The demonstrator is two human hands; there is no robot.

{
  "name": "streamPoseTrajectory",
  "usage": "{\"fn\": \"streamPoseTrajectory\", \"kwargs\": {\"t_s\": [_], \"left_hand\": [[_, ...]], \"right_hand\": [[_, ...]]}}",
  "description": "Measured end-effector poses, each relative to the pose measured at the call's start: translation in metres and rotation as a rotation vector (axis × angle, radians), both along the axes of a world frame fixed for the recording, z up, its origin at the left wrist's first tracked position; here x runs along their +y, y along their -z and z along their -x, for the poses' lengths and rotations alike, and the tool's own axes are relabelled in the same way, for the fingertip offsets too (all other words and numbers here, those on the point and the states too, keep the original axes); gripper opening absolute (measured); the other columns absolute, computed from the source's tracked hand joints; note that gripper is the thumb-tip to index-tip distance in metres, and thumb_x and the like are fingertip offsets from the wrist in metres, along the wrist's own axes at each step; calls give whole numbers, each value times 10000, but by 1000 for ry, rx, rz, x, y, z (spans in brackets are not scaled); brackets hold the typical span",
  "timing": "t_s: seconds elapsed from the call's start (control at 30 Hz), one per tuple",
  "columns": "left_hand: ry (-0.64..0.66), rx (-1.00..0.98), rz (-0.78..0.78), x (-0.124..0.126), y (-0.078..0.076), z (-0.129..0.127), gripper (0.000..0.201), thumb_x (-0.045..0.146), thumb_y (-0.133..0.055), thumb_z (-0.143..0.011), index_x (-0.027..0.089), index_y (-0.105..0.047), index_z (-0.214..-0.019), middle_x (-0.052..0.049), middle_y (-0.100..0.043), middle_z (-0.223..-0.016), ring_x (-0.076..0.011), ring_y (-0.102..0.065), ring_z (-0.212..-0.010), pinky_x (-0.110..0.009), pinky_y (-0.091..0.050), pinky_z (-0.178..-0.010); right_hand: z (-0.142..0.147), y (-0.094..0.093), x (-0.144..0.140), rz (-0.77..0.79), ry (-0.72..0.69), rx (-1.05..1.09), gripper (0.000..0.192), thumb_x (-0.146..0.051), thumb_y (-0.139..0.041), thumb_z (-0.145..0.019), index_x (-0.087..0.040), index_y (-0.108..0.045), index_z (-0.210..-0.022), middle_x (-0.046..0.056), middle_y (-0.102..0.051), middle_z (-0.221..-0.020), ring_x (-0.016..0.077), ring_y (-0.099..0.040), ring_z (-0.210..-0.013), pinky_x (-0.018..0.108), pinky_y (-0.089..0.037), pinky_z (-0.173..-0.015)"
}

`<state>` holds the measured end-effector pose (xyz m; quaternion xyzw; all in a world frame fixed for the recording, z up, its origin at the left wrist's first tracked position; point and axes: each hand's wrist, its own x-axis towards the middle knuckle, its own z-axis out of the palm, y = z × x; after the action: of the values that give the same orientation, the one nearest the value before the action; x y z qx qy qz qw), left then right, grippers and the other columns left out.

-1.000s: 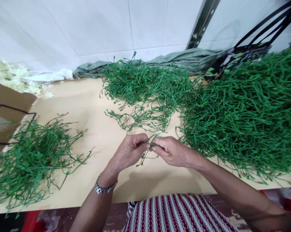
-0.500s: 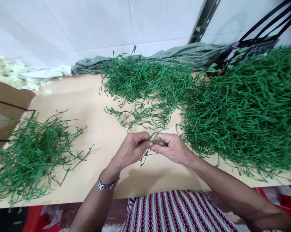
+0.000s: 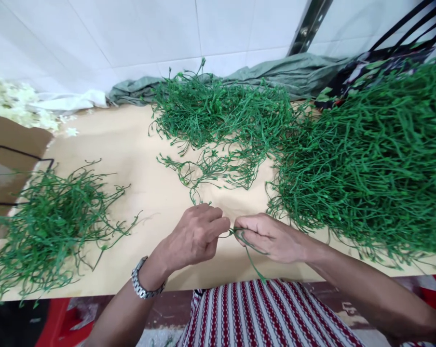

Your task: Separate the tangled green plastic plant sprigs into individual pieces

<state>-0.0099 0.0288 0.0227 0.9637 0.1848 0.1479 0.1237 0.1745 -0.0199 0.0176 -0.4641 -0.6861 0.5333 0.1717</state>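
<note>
Close together above the table's front part, both my hands grip thin green artificial flower stems (image 3: 253,264). My left hand (image 3: 196,236), with a metal watch on its wrist, is closed, knuckles up, and pinches one end. Closed as well, my right hand (image 3: 270,237) holds the stems a short way to the right, and a loose one hangs down toward the striped clothing. How many stems are held cannot be made out. Just beyond my hands lies a small loose cluster of the same stems (image 3: 212,166).
A large pile of green stems (image 3: 362,168) covers the right side, joined by another heap (image 3: 218,111) at the back. At left lies a smaller heap (image 3: 59,221) beside a cardboard box (image 3: 15,140) with a black wire frame. White blossoms (image 3: 15,103) sit at back left. Green cloth (image 3: 293,72) lines the wall.
Both hands have come nearer to me and turned. My left hand has rolled knuckles up, a gap has opened between the hands, and a stem now dangles below the right one.
</note>
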Motion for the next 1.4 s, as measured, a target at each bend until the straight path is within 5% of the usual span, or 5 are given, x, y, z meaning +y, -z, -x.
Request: {"fn": "streamPoseTrajectory", "kwargs": {"t_s": [0.53, 0.77, 0.9, 1.1, 1.4], "left_hand": [[73, -125, -126, -10, -5, -7, 205, 10, -340, -653, 168, -453, -585, -6, -413, -528, -128, -300, -496, -264, -287, -483], [-103, -274, -98, 5, -1, 13, 257, -20, -329, -718, 165, -448, -586, 7, -401, -507, -111, -326, -484, -240, -259, -456], [-196, -276, 215, 12, 2, 14, 206, 76, -420, -787, 151, -487, -608, 3, -447, -544, -103, -375, -523, -240, -298, -504], [-409, -635, 1087, 18, 17, 7, 181, 238, -604, -736, 132, -523, -614, 24, -480, -539, -64, -395, -477, -194, -307, -454], [-418, -874, 1352, 17, 23, 6, 186, 287, -680, -677, 115, -621, -642, -11, -571, -579, -79, -479, -503, -196, -354, -467]], "right_hand": [[-8, -21, -18, -24, -51, -88, 267, -188, -322, -888, -176, -310, -621, -39, -353, -573, 83, -320, -545, 227, -244, -505], [-34, -30, -26, -81, 192, 99, 335, -345, -341, -902, -197, -398, -606, -38, -334, -491, 87, -323, -419, 235, -250, -402], [-39, -22, -9, -281, 233, 22, 298, -340, -382, -896, -184, -451, -652, -10, -449, -567, 101, -446, -513, 231, -348, -475], [-24, 0, 10, -261, 382, 247, 183, -315, -387, -907, -182, -503, -862, 14, -568, -756, 82, -517, -525, 225, -427, -524], [20, 13, 31, -296, 218, 186, 234, -231, -509, -823, -201, -534, -1053, 20, -582, -817, 100, -519, -618, 213, -422, -541]]}}
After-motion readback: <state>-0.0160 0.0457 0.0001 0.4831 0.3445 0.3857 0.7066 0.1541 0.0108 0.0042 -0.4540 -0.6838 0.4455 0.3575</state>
